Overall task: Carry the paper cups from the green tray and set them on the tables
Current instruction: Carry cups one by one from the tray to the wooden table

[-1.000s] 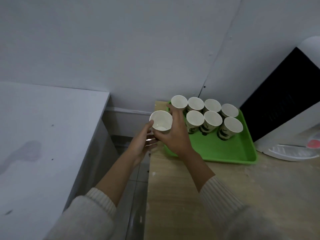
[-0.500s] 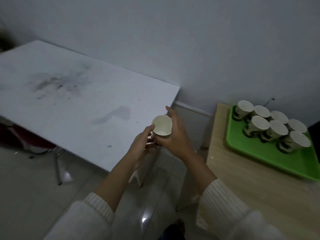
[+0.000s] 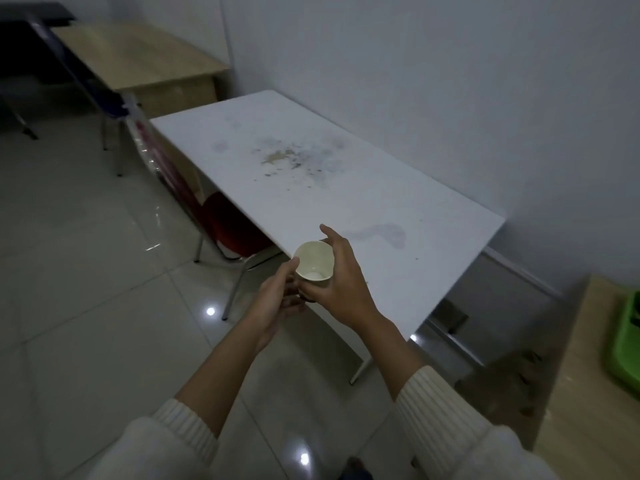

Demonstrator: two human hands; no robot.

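Both hands, right hand (image 3: 337,282) and left hand (image 3: 277,303), grasp one paper cup (image 3: 314,261) above the white table's (image 3: 346,188) near edge. Best set it upright, well inside that edge.

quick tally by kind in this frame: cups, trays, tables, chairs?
Paper cup: 1, gripped by the right hand, the left hand at its base
Green tray: 1, only partly in frame
Tables: 3, the white table, the far wooden desk, the near wooden table
Chairs: 1, a red chair under the white table
Total: 6
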